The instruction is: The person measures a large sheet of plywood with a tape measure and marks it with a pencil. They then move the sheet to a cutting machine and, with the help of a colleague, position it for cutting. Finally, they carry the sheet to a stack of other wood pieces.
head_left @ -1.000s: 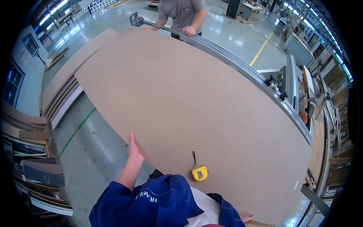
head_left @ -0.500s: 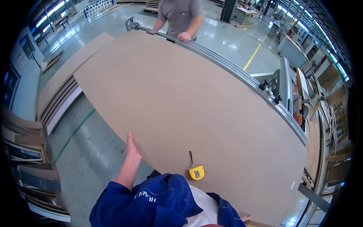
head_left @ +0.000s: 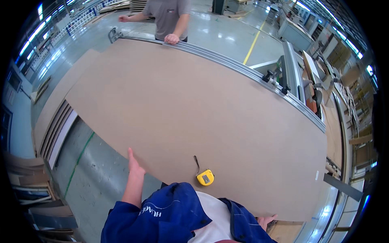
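A large flat brown board (head_left: 194,105) spreads out in front of me. My left hand (head_left: 135,167) grips its near left edge, thumb along the top and fingers hidden underneath. At the near right edge, my right hand (head_left: 266,220) holds the board too; its thumb side shows and the rest is hidden by the edge and my sleeve. A yellow tape measure (head_left: 205,177) with a black wrist strap lies on the board between my hands, touched by neither.
An aluminium rail (head_left: 235,65) with black knobs (head_left: 268,76) runs along the board's far edge. Behind it stands a person in a grey shirt (head_left: 168,16), one hand on the rail. Stacked boards (head_left: 56,129) are at the left; offcuts (head_left: 348,101) lie far right.
The other person's one hand has left the board's far edge and swung out to the left. My right hand shows more at the near edge. The whole view has shifted; the tape measure stays on the board.
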Motion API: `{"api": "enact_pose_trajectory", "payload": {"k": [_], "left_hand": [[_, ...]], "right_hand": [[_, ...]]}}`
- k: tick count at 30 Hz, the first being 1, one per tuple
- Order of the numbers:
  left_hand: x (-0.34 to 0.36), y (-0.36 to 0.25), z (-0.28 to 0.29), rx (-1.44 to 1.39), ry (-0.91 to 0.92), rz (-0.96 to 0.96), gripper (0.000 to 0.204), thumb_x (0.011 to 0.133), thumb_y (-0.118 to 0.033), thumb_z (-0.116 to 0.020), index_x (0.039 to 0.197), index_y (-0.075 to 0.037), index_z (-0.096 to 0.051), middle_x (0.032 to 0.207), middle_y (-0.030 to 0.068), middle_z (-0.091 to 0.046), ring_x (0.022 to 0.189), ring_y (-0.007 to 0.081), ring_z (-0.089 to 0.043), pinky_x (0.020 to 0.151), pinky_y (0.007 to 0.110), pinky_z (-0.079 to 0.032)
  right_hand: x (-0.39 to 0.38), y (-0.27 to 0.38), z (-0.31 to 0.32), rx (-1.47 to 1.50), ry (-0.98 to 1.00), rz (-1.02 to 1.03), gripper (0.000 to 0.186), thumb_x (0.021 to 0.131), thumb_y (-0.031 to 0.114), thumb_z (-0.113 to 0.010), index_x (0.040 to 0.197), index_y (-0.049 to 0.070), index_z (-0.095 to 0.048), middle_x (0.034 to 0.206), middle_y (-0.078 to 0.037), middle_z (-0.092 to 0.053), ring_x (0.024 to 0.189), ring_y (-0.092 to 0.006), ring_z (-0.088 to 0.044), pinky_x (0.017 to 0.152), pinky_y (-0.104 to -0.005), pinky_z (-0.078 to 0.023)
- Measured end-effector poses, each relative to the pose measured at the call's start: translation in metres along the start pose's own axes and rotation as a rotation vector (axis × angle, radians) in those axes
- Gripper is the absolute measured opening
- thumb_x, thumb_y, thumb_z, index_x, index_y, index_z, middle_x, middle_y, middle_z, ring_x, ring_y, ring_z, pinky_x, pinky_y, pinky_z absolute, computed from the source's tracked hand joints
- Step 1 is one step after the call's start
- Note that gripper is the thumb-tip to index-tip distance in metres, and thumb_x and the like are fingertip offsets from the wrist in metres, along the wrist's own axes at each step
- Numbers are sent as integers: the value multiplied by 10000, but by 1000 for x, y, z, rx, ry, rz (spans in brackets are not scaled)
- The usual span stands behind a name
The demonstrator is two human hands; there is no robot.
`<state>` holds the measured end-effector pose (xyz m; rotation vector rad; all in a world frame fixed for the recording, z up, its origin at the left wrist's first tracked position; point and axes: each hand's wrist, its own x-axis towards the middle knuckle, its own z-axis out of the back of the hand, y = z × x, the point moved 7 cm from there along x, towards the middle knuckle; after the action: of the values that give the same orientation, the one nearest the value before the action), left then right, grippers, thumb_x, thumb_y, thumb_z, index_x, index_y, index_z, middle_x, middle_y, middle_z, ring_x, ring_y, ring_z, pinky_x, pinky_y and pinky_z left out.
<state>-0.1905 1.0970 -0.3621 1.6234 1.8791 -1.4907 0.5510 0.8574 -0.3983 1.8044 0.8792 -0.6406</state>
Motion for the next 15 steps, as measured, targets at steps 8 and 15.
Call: {"api": "enact_pose_trajectory", "payload": {"k": [8, 15], "left_hand": [[-17, -5, -17, -10, 46, 38, 820, 968, -742, -476, 1549, -164, -437, 1573, 96, -460, 1418, 361, -443, 1143, 586, -376], [15, -6, 16, 17, -149, -131, 822, 971, -626, -611, 1533, -53, -430, 1524, 108, -510, 1346, 318, -535, 1103, 536, -452]], "right_hand": [[14, -5, 14, 51, 12, 8, 876, 937, 790, -314, 1498, 139, -483, 1567, -51, -458, 1365, -313, -431, 1134, -445, -346], [33, 5, 30, 20, 26, -27, 914, 925, 778, -386, 1555, 117, -426, 1605, -132, -406, 1440, -327, -370, 1204, -511, -279]]}}
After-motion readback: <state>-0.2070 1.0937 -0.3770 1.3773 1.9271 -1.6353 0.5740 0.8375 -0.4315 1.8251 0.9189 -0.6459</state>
